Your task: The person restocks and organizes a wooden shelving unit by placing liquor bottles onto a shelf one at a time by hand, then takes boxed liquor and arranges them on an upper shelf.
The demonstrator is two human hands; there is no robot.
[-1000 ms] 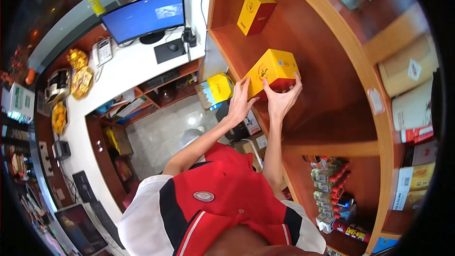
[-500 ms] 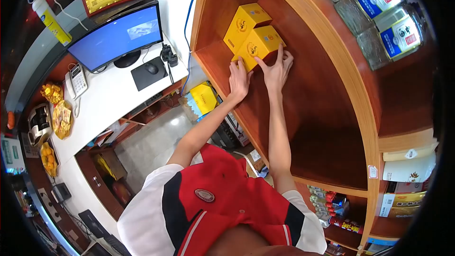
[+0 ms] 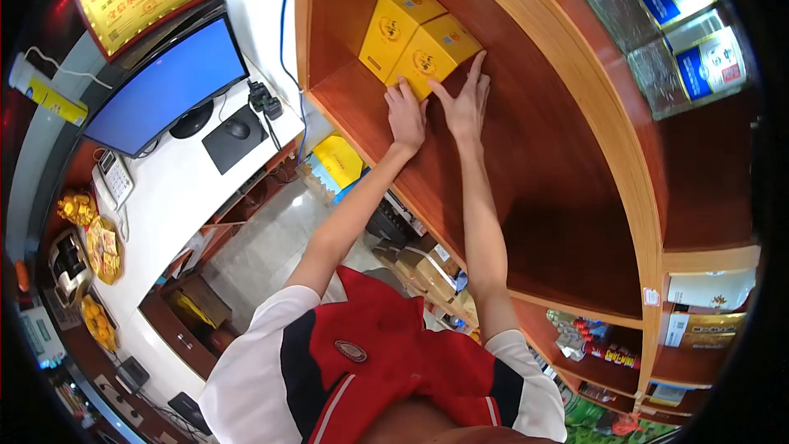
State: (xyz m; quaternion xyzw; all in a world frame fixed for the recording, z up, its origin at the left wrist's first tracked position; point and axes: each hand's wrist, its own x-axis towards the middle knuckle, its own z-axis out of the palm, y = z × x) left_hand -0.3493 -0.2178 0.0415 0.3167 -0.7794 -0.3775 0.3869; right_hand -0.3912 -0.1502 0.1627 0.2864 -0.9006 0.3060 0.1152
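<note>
Two yellow boxes with orange round emblems stand side by side in the back corner of a reddish-brown wooden shelf (image 3: 526, 148). My right hand (image 3: 466, 108) is on the nearer yellow box (image 3: 444, 49), its thumb at the lower front and its index finger stretched along the right side. At the same box's lower front edge, the fingertips of my left hand (image 3: 406, 117) press close together. The other yellow box (image 3: 389, 26) touches it on the left, and neither hand is on that one.
Glass bottles with blue-and-white labels (image 3: 699, 66) line the shelf at upper right. On the left, a white desk (image 3: 177, 197) carries a monitor (image 3: 168, 86), a phone (image 3: 113, 177) and a mouse (image 3: 237, 129). Cardboard boxes (image 3: 427, 267) stand on the floor below the shelf.
The nearer box now sits flush and aligned against the other one; before, it stuck out forward at an offset. Both hands have moved with it, and the camera view has shifted.
</note>
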